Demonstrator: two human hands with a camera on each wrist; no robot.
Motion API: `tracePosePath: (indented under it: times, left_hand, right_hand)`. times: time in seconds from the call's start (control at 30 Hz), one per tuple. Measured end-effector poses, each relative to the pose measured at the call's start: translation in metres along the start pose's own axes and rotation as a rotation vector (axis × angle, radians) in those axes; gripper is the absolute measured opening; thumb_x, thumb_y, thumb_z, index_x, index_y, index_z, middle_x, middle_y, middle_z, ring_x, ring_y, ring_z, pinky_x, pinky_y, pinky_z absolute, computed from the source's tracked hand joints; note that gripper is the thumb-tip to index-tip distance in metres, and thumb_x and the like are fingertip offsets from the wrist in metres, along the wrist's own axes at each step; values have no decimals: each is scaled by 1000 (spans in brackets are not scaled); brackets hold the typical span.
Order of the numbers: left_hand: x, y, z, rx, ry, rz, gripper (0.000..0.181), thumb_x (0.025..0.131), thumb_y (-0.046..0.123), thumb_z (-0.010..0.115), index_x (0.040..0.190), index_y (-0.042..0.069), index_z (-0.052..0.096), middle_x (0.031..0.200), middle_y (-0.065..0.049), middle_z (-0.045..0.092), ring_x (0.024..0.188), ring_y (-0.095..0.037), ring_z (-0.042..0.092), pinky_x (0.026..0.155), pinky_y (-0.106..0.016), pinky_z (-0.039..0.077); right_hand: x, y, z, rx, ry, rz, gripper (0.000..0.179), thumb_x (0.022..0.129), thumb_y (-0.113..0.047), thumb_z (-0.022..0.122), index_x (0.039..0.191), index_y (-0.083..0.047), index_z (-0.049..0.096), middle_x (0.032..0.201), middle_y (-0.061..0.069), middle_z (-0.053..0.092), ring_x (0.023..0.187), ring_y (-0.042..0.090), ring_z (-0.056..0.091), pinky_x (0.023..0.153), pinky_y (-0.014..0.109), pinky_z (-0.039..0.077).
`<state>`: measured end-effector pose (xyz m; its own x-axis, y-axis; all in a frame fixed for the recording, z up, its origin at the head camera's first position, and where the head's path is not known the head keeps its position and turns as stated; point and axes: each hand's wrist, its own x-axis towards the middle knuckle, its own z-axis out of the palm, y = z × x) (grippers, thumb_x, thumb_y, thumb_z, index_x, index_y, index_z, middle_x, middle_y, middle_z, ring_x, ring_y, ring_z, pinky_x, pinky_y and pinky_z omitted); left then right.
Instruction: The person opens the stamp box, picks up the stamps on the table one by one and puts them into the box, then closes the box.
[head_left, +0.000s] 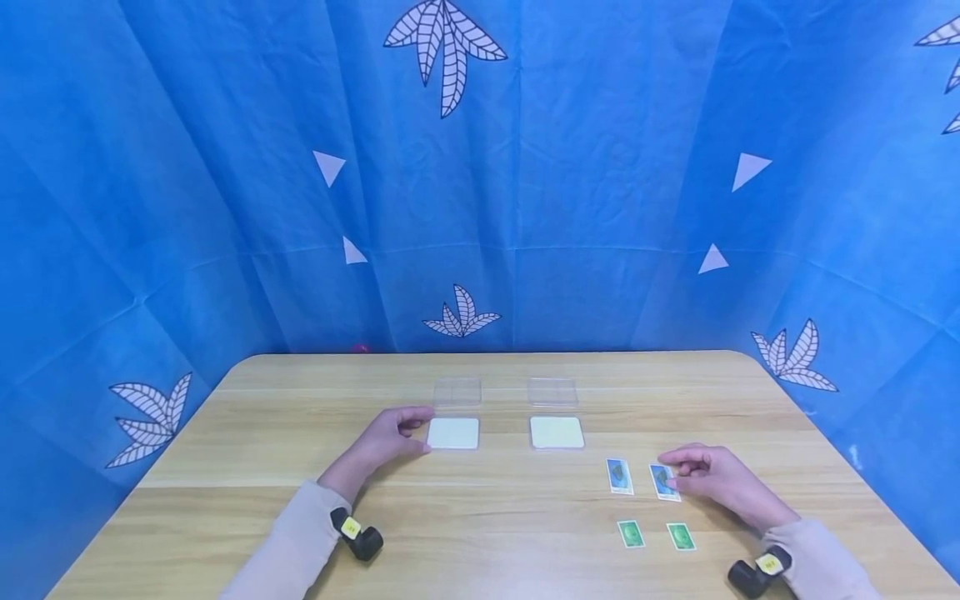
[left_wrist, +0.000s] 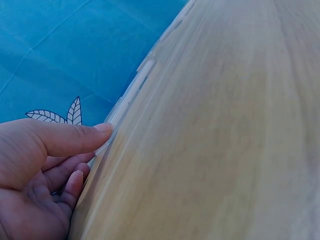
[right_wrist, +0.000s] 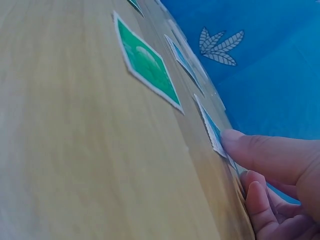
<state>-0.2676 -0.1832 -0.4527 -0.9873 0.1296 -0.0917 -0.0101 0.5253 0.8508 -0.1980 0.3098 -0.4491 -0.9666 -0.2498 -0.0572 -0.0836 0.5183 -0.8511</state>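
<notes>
In the head view my left hand (head_left: 393, 434) holds the left edge of a flat clear plastic case (head_left: 453, 433) with a white insert. Its thumb (left_wrist: 90, 137) lies against the case's rim in the left wrist view, the other fingers curled behind. My right hand (head_left: 712, 476) pinches the right-hand blue stamp (head_left: 663, 482) at its edge, the stamp lying on the table or nearly so. Its thumb (right_wrist: 260, 150) covers part of that stamp in the right wrist view. Another blue stamp (head_left: 619, 476) lies just left of it. Two smaller green stamps (head_left: 631, 534) lie nearer to me.
A second clear case with a white insert (head_left: 557, 432) lies right of the first. Behind the cases lie two transparent lids (head_left: 457, 391). The wooden table (head_left: 495, 525) ends at a blue curtain (head_left: 517, 192) with leaf prints.
</notes>
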Motion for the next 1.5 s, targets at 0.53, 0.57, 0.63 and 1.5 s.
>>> tracePosePath:
  times: [0.53,0.57,0.63,1.5]
  left_hand:
    - [2,-3,0,-7,-6,29,55,71,6,79,122,13,63,125,-5,61,114,-23,54,98,-41,45]
    - [2,-3,0,-7,-7,27,54,71,6,79,122,13,63,125,-5,61,114,-23,54,98,-41,45]
    - [2,-4,0,-5,-8,29,54,71,7,79,122,13,63,125,-5,61,114,-23,54,97,-41,45]
    - [1,-1,-1,-12,-19,5,56,71,7,79,123,16,62,126,-4,61,114,-24,54,97,-40,45]
  right_hand:
    - [0,-3,2,-9,0,-14,38,78,-14,73,110,4,63,91,10,59,76,8,53,68,21,49]
    - [1,-3,2,-8,-2,-15,38,78,-14,73,110,5,63,90,10,59,76,8,53,67,21,49]
    - [1,-3,2,-10,0,-17,37,78,-13,73,109,4,63,89,9,58,75,8,52,67,21,49]
    - [1,-3,-1,57,-24,-34,35,77,-8,72,102,7,54,76,1,49,68,8,48,60,21,46]
